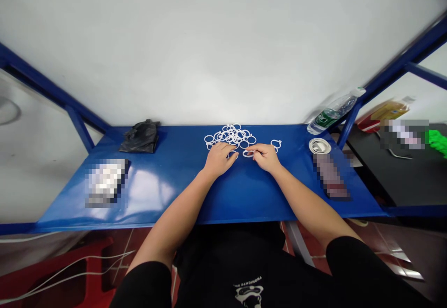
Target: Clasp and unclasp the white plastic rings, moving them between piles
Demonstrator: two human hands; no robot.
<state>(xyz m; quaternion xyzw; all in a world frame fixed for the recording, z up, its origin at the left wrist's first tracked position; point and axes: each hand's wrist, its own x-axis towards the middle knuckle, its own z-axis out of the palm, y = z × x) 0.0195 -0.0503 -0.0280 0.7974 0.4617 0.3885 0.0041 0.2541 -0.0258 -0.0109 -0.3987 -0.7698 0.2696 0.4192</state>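
Observation:
A pile of white plastic rings (230, 134) with small eyelets, like curtain rings, lies on the blue table beyond my hands. My left hand (219, 159) is closed at the near side of the pile, with one white ring (233, 153) between thumb and fingers. Facing it, my right hand (266, 158) pinches another white ring (248, 153) between thumb and forefinger. A small gap separates these two rings. Just beyond my right hand lie a couple of linked rings (275, 143), apart from the pile. My fingers partly cover the held rings.
A black plastic bag (141, 136) and a blurred-out flat object (107, 182) are at the left. To the right are a tilted water bottle (335, 112), a white coil (319, 146) and another blurred object (331, 176). Blue frame bars (349, 122) flank the table.

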